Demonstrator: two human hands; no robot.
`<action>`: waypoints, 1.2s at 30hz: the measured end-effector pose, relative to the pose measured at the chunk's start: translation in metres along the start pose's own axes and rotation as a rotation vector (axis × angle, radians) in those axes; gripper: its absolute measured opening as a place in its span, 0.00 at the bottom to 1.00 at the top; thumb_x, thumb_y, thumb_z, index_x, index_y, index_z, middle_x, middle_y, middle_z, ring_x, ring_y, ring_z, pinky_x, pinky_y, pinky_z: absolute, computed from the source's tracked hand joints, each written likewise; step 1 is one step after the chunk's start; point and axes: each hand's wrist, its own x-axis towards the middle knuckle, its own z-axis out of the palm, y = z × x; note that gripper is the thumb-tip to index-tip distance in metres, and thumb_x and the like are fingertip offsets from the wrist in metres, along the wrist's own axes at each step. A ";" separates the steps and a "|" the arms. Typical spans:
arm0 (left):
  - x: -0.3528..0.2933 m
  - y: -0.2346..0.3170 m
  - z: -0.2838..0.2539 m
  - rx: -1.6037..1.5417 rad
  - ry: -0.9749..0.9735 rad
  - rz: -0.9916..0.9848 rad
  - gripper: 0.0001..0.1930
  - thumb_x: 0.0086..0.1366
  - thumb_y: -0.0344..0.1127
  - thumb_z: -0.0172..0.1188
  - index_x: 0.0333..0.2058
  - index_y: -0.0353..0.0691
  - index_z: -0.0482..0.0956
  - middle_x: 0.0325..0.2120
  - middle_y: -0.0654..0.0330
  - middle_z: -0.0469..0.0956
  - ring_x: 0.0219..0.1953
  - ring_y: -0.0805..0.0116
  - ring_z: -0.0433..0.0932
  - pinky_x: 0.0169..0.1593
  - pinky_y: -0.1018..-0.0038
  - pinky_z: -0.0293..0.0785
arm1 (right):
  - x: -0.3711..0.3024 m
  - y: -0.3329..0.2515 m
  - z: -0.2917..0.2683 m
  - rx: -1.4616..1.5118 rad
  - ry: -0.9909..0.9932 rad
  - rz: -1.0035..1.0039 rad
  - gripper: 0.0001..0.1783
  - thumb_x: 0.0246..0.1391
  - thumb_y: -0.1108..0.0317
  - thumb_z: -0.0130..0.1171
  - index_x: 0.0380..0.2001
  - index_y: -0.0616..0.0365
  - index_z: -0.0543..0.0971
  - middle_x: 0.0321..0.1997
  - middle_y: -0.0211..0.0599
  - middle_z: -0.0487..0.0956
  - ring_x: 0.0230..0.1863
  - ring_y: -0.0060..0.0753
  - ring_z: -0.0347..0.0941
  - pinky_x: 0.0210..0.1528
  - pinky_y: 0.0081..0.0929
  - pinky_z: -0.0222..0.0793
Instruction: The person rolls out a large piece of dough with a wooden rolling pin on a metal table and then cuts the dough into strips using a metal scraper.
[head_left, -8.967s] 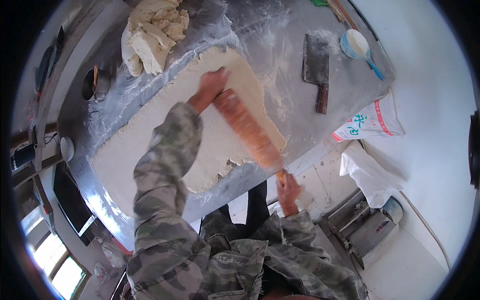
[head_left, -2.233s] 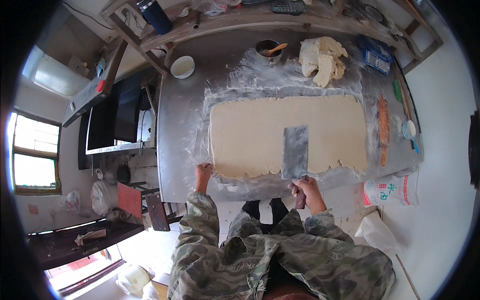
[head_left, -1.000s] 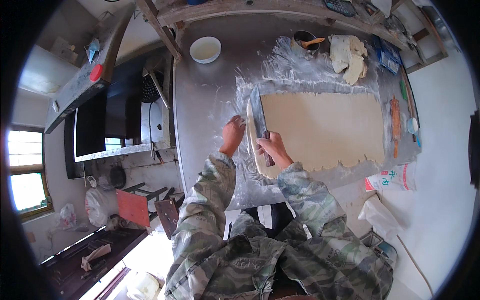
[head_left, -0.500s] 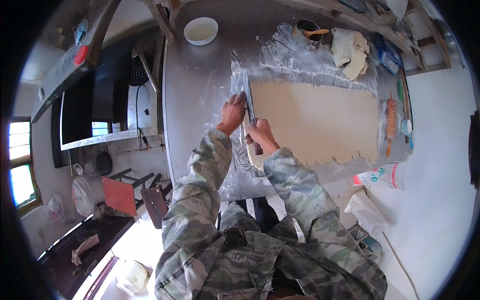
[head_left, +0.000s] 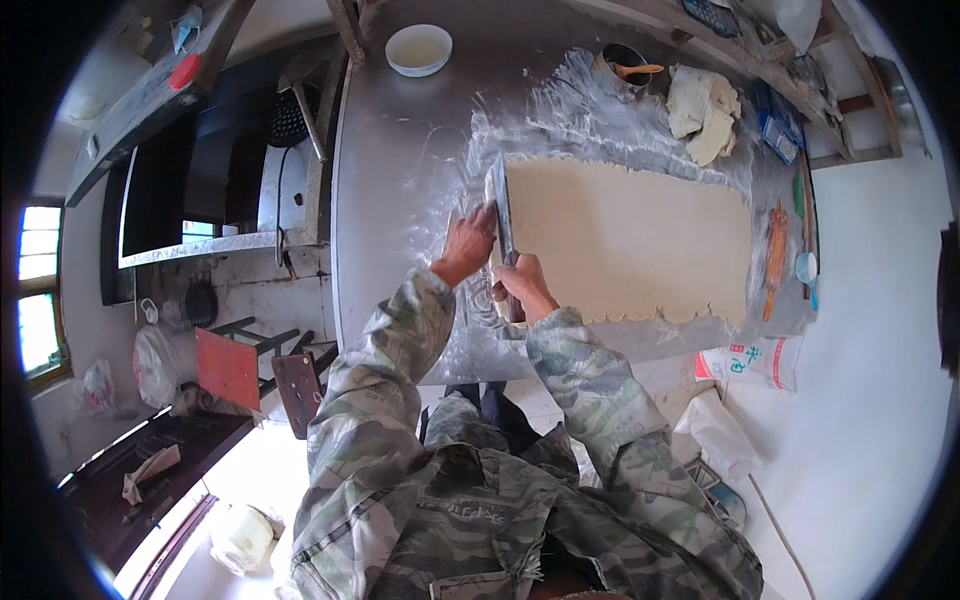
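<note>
A large rolled-out sheet of pale dough lies flat on the floured metal table. Along its left edge runs a long knife, its blade pointing away from me. My right hand is wrapped round the dark handle at the near end. Against the blade's left side, about midway along, rest the stretched fingers of my left hand. A narrow strip of dough shows left of the blade, partly hidden by my hands. The sheet's near edge is ragged.
On the table stand a white bowl at far left and a metal pot with a wooden-handled tool. Beside it sits a dough lump. A rolling pin and small dipper lie at right, below a shelf.
The knife has come back toward me along the dough's left edge, so its tip reaches less far past the sheet. Both hands have moved with it. The whole view has shifted slightly.
</note>
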 end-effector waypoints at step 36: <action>-0.067 0.036 0.020 -0.288 0.056 -0.138 0.21 0.70 0.48 0.47 0.43 0.35 0.78 0.49 0.45 0.76 0.49 0.38 0.75 0.52 0.51 0.71 | -0.123 0.131 -0.002 -0.070 -0.051 0.090 0.08 0.52 0.72 0.58 0.25 0.68 0.75 0.17 0.44 0.77 0.13 0.33 0.74 0.14 0.30 0.70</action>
